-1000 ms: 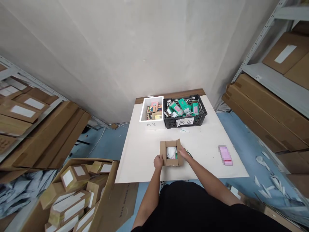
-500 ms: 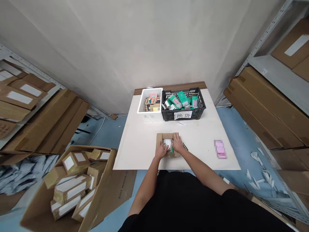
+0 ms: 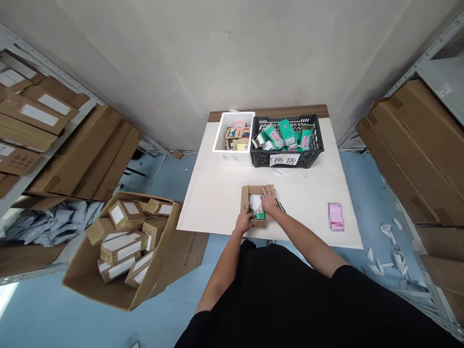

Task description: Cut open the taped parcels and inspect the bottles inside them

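A small open cardboard box (image 3: 245,197) stands near the front edge of the table. Inside it lie a white item (image 3: 255,201) and a green packet or box (image 3: 258,215), partly hidden. My left hand (image 3: 244,220) grips the box's left wall near its front corner, fingers bent over the rim. On the right side, my right hand (image 3: 268,199) lies on the box's edge and flap with its fingers spread and the thumb over the opening. Two thin dark sticks, perhaps pens (image 3: 280,206), lie beside the right hand.
At the back of the table (image 3: 210,203) stand a white bin (image 3: 235,158) with small boxes and a black crate (image 3: 315,155) with green boxes. A blurred pink item (image 3: 336,216) lies at right. A large carton (image 3: 155,268) of parcels is at left; shelves flank both sides.
My left hand has drawn back from the inside of the box to its left wall, showing more of the green item. The right hand stays on the right side. The view has shifted.
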A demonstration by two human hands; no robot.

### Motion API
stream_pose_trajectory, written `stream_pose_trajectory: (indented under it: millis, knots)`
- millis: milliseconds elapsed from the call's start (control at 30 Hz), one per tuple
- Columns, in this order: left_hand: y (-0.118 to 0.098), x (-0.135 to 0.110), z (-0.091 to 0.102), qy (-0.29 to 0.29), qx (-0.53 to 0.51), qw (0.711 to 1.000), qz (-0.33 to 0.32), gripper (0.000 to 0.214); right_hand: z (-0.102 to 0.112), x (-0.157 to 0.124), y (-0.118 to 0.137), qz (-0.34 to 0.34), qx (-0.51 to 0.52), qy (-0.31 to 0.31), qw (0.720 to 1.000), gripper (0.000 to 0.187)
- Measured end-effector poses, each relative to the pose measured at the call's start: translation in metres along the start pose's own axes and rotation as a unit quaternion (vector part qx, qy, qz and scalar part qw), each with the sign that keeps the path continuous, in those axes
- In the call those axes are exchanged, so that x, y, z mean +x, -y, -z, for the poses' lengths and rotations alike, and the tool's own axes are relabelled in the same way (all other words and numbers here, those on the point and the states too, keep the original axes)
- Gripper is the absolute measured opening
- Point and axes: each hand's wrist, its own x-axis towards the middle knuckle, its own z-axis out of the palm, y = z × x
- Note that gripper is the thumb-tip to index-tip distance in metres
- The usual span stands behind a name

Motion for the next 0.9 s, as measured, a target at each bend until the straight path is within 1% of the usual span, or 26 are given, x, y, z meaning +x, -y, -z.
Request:
stream_pose_trajectory:
  millis: [133,200,233,300,367,467,533,600,633,700,733,767,800,833,867,900]
  knots:
    - [0.002,-0.001,-0.004,-0.009,-0.032,0.999,0.003,0.027,-0.008,-0.008,0.001,-0.044,0.007,0.01,0.999,0.081]
    - [0.002,0.0,-0.007,-0.013,-0.063,0.998,0.003,0.021,-0.005,-0.006,0.001,-0.057,0.008,-0.001,0.998,0.096]
    - [0.001,0.0,-0.008,-0.015,-0.079,0.997,0.004,0.019,-0.002,-0.003,0.001,-0.062,0.007,-0.007,0.998,0.1]
    - [0.001,0.002,-0.011,-0.019,-0.103,0.995,0.005,0.017,0.008,0.009,-0.002,-0.069,0.007,0.003,0.998,0.1]
    - [0.0,0.004,-0.013,-0.021,-0.114,0.993,0.006,0.016,0.02,0.023,-0.007,-0.074,0.015,0.04,0.996,0.096]
    - [0.002,0.005,-0.013,-0.021,-0.119,0.993,0.008,0.017,0.034,0.041,-0.011,-0.095,0.047,0.097,0.99,0.096]
    - [0.004,0.005,-0.012,-0.019,-0.121,0.992,0.005,0.017,0.039,0.047,-0.012,-0.11,0.072,0.111,0.985,0.097]
    - [0.005,0.004,-0.012,-0.026,-0.125,0.992,0.0,0.017,0.038,0.044,-0.011,-0.112,0.086,0.093,0.986,0.095]
    - [0.005,0.003,-0.013,-0.035,-0.128,0.991,-0.001,0.018,0.036,0.04,-0.01,-0.105,0.09,0.065,0.988,0.093]
    - [0.006,0.0,-0.017,-0.062,-0.136,0.989,0.004,0.019,0.027,0.028,-0.007,-0.063,0.098,-0.024,0.993,0.088]
    - [0.005,-0.001,-0.019,-0.076,-0.141,0.987,0.008,0.019,0.021,0.02,-0.005,-0.026,0.104,-0.067,0.992,0.085]
    - [0.005,-0.002,-0.021,-0.088,-0.147,0.985,0.012,0.019,0.014,0.011,-0.002,0.021,0.111,-0.097,0.989,0.08]
    - [0.005,-0.002,-0.022,-0.095,-0.152,0.984,0.015,0.019,0.007,0.003,0.0,0.071,0.116,-0.106,0.985,0.074]
    - [0.005,-0.002,-0.023,-0.097,-0.157,0.983,0.017,0.019,0.001,-0.005,0.004,0.116,0.117,-0.099,0.981,0.067]
    - [0.005,-0.002,-0.023,-0.095,-0.16,0.982,0.016,0.019,-0.005,-0.011,0.008,0.149,0.113,-0.08,0.979,0.061]
    - [0.004,-0.001,-0.022,-0.09,-0.161,0.983,0.012,0.019,-0.01,-0.015,0.012,0.165,0.102,-0.058,0.979,0.058]
